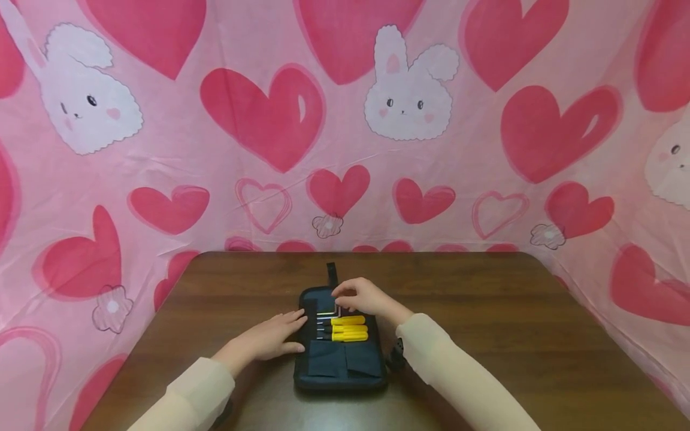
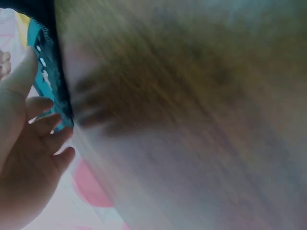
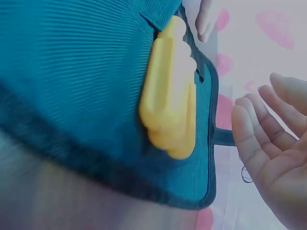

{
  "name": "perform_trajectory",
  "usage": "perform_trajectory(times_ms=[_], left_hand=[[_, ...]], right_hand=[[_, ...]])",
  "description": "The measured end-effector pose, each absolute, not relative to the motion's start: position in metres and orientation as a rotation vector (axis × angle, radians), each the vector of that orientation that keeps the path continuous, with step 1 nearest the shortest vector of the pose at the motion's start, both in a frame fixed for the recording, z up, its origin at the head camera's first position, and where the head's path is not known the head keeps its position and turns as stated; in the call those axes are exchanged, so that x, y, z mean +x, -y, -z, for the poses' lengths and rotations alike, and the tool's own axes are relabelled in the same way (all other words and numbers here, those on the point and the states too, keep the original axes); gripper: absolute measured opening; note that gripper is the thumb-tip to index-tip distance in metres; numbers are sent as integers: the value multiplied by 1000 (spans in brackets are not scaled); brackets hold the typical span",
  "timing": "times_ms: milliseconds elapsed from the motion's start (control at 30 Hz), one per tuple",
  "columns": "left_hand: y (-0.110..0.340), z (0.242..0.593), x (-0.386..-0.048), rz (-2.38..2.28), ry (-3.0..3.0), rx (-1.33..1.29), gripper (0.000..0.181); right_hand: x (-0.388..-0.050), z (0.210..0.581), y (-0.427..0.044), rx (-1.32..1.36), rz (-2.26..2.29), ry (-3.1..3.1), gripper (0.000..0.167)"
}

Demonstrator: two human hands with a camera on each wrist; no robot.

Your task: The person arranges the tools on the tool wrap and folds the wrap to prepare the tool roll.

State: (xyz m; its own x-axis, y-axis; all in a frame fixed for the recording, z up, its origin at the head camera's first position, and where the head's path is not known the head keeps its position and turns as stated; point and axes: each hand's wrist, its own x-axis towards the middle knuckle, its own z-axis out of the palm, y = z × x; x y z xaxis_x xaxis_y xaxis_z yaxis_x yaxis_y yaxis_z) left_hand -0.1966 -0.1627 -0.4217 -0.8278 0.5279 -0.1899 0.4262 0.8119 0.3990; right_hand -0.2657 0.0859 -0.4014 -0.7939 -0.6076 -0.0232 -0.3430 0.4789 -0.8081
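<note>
A dark tool pouch [image 1: 326, 383] lies unfolded on the table. Yellow-handled screwdrivers [image 1: 349, 329] lie crosswise in it, their thin metal shafts passing under a strip on the left. Above them are L-shaped hex keys [image 1: 326, 313]. My left hand [image 1: 272, 336] rests on the pouch's left edge with fingers spread and fairly straight. Over the upper right part, beside the hex keys, hovers my right hand [image 1: 366, 296], fingers loosely bent. The right wrist view shows its fingers [image 3: 259, 129] apart from the yellow handles [image 3: 168, 91], and no held item is visible there.
The brown wooden table [image 1: 474, 335] extends around the pouch. A black strap [image 1: 332, 274] sticks out from the pouch's far edge. Behind the table hangs a pink cloth [image 1: 356, 149] with hearts and rabbits. Two flat pockets [image 1: 326, 359] are at the pouch's near end.
</note>
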Motion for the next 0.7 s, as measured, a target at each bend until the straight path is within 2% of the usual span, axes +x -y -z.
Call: perform_trajectory(times_ms=[467, 700], left_hand=[[166, 422, -171, -614, -2658, 906, 70], [169, 428, -161, -620, -2630, 933, 67]], right_hand=[[-221, 407, -141, -809, 1336, -2323, 49], [-206, 418, -162, -854, 1297, -2244, 37]])
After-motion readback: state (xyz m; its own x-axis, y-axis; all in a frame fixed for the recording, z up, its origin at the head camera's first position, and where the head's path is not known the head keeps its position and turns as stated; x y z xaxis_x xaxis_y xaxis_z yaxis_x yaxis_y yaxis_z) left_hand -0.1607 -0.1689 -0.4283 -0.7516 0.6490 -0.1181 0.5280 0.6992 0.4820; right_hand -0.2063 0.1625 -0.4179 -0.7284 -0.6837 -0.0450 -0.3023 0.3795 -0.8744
